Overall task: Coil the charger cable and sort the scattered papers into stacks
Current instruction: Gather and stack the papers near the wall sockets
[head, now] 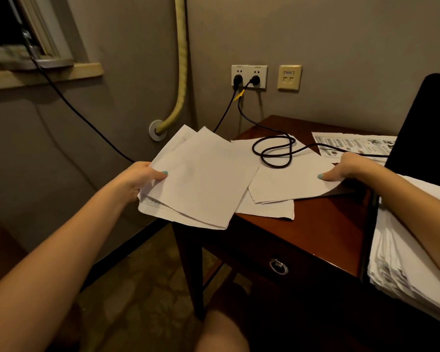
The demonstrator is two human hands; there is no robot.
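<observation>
My left hand (140, 180) grips a fanned bundle of white papers (201, 179), held in the air off the left edge of the dark wooden table (323, 224). My right hand (346, 166) pinches the right edge of a white sheet (287, 181) and lifts that corner off the table. More white sheets (267, 209) lie under it. A black charger cable (274, 151) runs from the wall socket (249, 76) and lies in a loose loop across the sheets, then trails right toward the black chair.
A printed sheet (351, 146) lies at the table's back right. A black chair back (424, 128) stands at the right, with a thick stack of papers (412, 250) below it. A drawer with a ring pull (278, 266) faces me. A yellow hose (181, 72) runs down the wall.
</observation>
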